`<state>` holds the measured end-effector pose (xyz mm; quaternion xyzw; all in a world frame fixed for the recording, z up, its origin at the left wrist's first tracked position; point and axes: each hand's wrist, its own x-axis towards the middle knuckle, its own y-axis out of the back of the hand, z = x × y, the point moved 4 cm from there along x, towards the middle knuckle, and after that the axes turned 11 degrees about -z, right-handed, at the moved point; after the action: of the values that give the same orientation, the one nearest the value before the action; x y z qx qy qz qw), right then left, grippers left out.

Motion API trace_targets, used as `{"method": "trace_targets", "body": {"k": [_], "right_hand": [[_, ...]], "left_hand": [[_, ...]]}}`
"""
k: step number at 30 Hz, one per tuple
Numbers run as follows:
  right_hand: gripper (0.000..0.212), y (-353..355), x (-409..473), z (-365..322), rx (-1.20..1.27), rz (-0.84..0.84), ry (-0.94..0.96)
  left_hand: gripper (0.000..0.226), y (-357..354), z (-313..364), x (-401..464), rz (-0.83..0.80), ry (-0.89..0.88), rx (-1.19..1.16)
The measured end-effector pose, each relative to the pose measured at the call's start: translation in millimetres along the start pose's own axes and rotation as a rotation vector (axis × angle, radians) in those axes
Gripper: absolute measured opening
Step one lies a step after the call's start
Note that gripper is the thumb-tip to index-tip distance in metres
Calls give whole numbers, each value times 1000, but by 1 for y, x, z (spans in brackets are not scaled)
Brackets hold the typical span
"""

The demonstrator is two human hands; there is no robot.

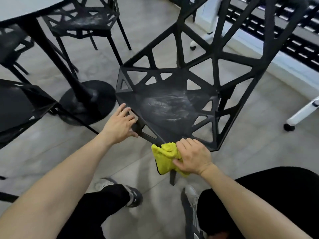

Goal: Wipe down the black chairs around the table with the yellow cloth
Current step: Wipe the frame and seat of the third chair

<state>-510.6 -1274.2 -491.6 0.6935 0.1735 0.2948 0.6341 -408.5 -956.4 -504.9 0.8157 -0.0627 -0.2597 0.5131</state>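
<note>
- While the grey floor (155, 192) spreads beneath everything, the round bench (25, 7) stands on a black pedestal base (88, 102), left of the nearest black chair (174, 104).
- That chair has a frame of triangular cut-outs, and pale smears mark its seat.
- Three more black chairs ring the bench: one beyond the pedestal (86, 19), one at the far left (10, 47), one at the near left (20, 107).
- At the nearest chair's front corner, the yellow cloth (165, 157) lies bunched over the edge, above a chair leg.
- Right hand (193, 156): grip curled round the cloth, pressing it against the chair's rim.
- Left hand (120, 125): grip spread, fingers resting on the chair's left edge.
</note>
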Motion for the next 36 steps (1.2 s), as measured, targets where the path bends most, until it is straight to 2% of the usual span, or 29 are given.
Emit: {"method": "trace_targets", "body": {"k": [4, 8, 11, 13, 17, 20, 22, 24, 26, 28, 30, 33, 36], "right_hand": [[49, -4, -1, 22, -43, -28, 50], [52, -3, 8, 52, -59, -121, 156], [49, 0, 24, 66, -42, -214, 197], [42, 0, 30, 67, 0, -214, 165], [29, -2, 28, 72, 34, -143, 28], [27, 0, 17, 83, -2, -192, -55], [27, 7, 7, 88, 65, -248, -131], [26, 27, -2, 87, 259, -291, -206], [11, 56, -6, 81, 430, -377, -250], [18, 84, -4, 75, 479, -444, -235], [11, 108, -2, 69, 471, -503, -209], [15, 129, -1, 67, 493, -497, -234], [19, 142, -2, 67, 606, -447, -280]], "left_hand": [[88, 4, 13, -5, 131, 11, -67], [83, 0, 41, -31, 101, 136, -142], [81, -3, 61, -50, 22, 259, -170], [75, -3, 70, -63, -7, 297, -186], [46, 3, 95, -92, -9, 281, -232], [33, 9, 128, -112, -8, 260, -268], [32, 13, 148, -124, -26, 240, -294], [33, 18, 161, -136, -55, 220, -292], [31, 21, 169, -148, -97, 193, -292], [32, 22, 170, -161, -146, 185, -372], [34, 25, 170, -172, -198, 203, -498], [28, 33, 178, -186, -308, 211, -538], [36, 47, 192, -199, -404, 155, -484]]}}
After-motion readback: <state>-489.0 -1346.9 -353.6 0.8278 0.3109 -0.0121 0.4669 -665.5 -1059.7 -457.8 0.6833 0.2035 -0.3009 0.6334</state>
